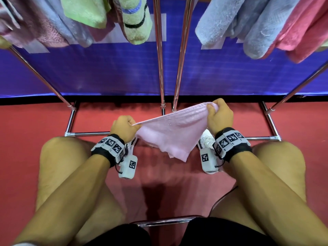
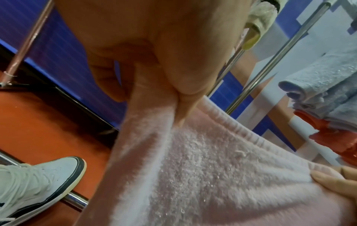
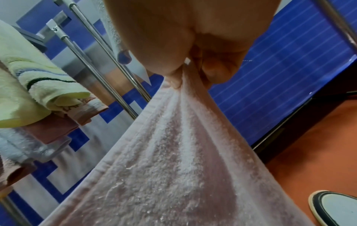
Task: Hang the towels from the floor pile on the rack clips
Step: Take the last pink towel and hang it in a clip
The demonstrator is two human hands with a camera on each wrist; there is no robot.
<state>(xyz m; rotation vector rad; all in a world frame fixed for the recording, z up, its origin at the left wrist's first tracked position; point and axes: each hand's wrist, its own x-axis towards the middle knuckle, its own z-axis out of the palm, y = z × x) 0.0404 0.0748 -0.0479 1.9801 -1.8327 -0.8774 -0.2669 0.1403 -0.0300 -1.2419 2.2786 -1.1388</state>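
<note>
A pale pink towel [image 1: 170, 132] is stretched between both hands above the red floor, its lower part sagging between my knees. My left hand [image 1: 124, 127] pinches its left corner, and the left wrist view shows the towel [image 2: 193, 160] clamped between thumb and fingers [image 2: 181, 73]. My right hand [image 1: 219, 114] grips the right corner a little higher. The right wrist view has the towel [image 3: 173, 152] fanning out from curled fingers [image 3: 173, 73]. No floor pile shows in any view.
Chrome rack poles [image 1: 160, 55] rise in front, with base bars [image 1: 85, 134] on the red floor. Hung towels fill the top: green [image 1: 136, 20], grey-blue [image 1: 229, 22], pink-red [image 1: 305, 31]. A blue board [image 1: 106, 71] stands behind. White shoes [image 2: 38, 183] rest near the base bar.
</note>
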